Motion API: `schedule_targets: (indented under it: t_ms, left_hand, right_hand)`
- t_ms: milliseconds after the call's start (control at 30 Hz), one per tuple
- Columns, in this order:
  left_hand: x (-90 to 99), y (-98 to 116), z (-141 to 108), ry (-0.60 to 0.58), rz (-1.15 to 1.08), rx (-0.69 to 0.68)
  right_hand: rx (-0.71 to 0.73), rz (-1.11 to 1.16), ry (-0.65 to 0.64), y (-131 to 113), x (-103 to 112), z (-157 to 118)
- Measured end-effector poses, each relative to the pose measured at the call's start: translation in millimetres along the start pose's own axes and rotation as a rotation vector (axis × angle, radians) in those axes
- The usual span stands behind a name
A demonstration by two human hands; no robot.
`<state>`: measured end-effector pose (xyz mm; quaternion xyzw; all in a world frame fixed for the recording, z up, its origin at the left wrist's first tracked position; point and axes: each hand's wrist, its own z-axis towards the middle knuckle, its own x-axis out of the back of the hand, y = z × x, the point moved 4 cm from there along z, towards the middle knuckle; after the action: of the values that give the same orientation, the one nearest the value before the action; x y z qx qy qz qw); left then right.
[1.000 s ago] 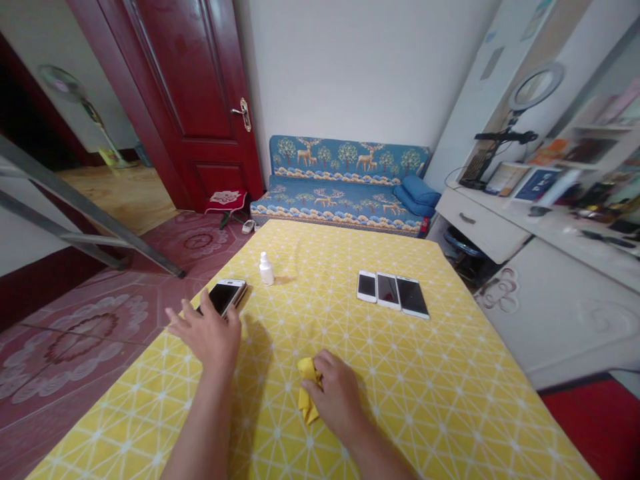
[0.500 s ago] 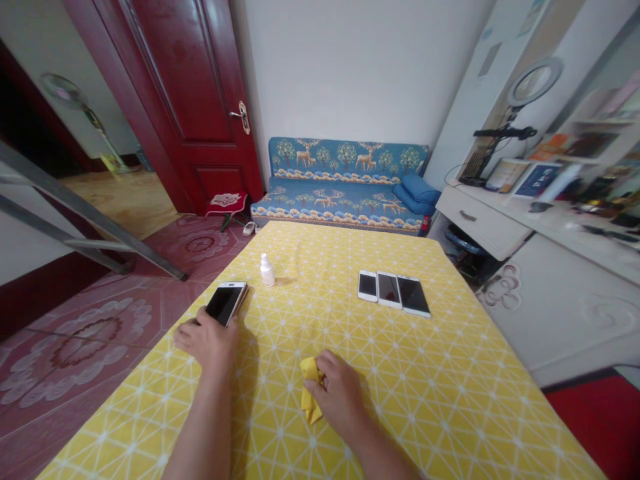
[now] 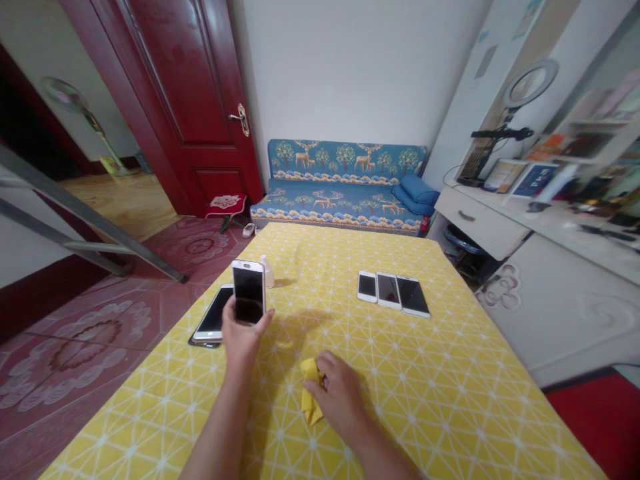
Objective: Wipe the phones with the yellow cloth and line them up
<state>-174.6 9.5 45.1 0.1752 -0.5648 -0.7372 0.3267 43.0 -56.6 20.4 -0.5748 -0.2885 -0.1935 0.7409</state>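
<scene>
Holding a white phone (image 3: pixel 249 292) upright in our left hand (image 3: pixel 243 337), we had our thumb and fingers wrapped around its lower end, and its dark screen faced us. Just left of it, a black phone (image 3: pixel 213 315) with a pale edge lay flat on the yellow tablecloth (image 3: pixel 450 400), very near our left hand. Our right hand (image 3: pixel 340 393) was closed on a soft yellow cloth (image 3: pixel 310 393), which poked out from under our fingers and sat on the table. A little white bottle (image 3: pixel 269 273) stood just behind the phone we held. Farther along the table, three phones (image 3: pixel 393 294) lay flat side by side with their screens up. Past the table was a blue sofa (image 3: pixel 345 190) with deer on it, and a dark red door (image 3: pixel 175 100) stood to the left.
</scene>
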Motion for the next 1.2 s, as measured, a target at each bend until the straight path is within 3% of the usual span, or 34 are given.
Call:
schedule_targets:
  t_ms: [100, 200, 400, 533, 633, 800, 867, 967, 1033, 1200]
  left_hand:
    - [-38.1, 1, -30, -0.378, -0.431, 0.259]
    - [-60.4, 5, -59, -0.588, -0.692, 0.488]
    - [-65.5, 10, -79, -0.711, -0.772, 0.746]
    - [-67.1, 11, -86, -0.814, -0.756, 0.787]
    - [-72.5, 8, -97, -0.807, -0.732, 0.859]
    - [-82.7, 9, -123, -0.894, -0.770, 1.125]
    - [-83.4, 12, -128, -0.944, -0.782, 1.138]
    - [-81.8, 18, -126, -0.936, -0.811, 1.048]
    - [-80.8, 21, -126, -0.987, -0.800, 1.030]
    - [-78.9, 25, -135, -1.256, -0.697, 0.944]
  right_hand:
    - [-0.008, 0.058, 0.028, 3, 0, 1]
    - [-0.043, 0.199, 0.087, 9, 1, 3]
    - [-0.276, 0.686, 0.342, 33, 14, 8]
    - [-0.360, 0.689, 0.644, 47, 35, 4]
    - [-0.255, 0.520, 0.688, 43, 43, 2]
    - [0.224, 0.076, 0.426, 5, 30, 2]
    - [0.332, -0.089, 0.388, -4, 24, 1]
    - [0.342, -0.211, 0.461, -1, 29, 5]
    - [0.270, -0.202, 0.545, 12, 39, 9]
    - [0.023, -0.041, 0.753, 51, 72, 18]
